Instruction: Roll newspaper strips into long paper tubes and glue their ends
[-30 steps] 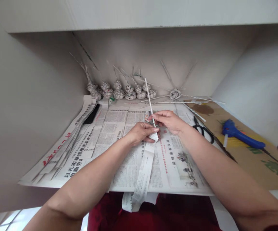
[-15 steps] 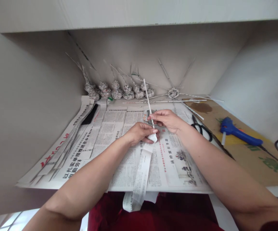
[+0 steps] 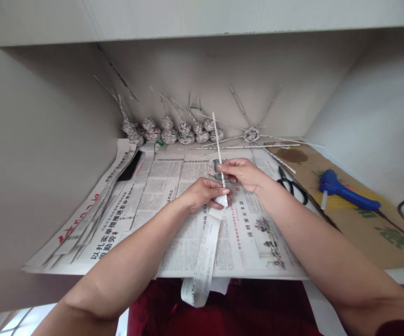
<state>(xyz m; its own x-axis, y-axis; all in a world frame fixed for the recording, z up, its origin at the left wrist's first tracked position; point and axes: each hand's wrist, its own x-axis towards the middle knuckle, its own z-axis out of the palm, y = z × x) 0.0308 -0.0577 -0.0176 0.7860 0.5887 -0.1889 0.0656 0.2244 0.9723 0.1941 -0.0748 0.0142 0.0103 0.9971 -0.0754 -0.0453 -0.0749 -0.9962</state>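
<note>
A thin rolled newspaper tube [image 3: 216, 135] stands nearly upright between my hands. Its lower end runs into a flat newspaper strip [image 3: 207, 247], which trails down over the table's front edge and curls there. My left hand [image 3: 205, 193] pinches the spot where strip and tube meet. Just above it, my right hand [image 3: 237, 172] has thumb and fingers closed around the tube. Behind the right hand lies a small item [image 3: 214, 169] with a clear rim, partly hidden.
Newspaper sheets [image 3: 174, 224] cover the table. Woven gourd shapes [image 3: 169, 135] and a spoked woven piece [image 3: 251, 135] stand at the back. Cut strips [image 3: 93, 210] and a black phone-like object [image 3: 130, 167] lie left. Scissors [image 3: 292, 186] and a blue glue gun [image 3: 349, 192] on cardboard [image 3: 373, 238] lie right.
The tube's top has tilted slightly to the right. The strip's curled end has shifted a little to the right. Both hands stay in nearly the same place.
</note>
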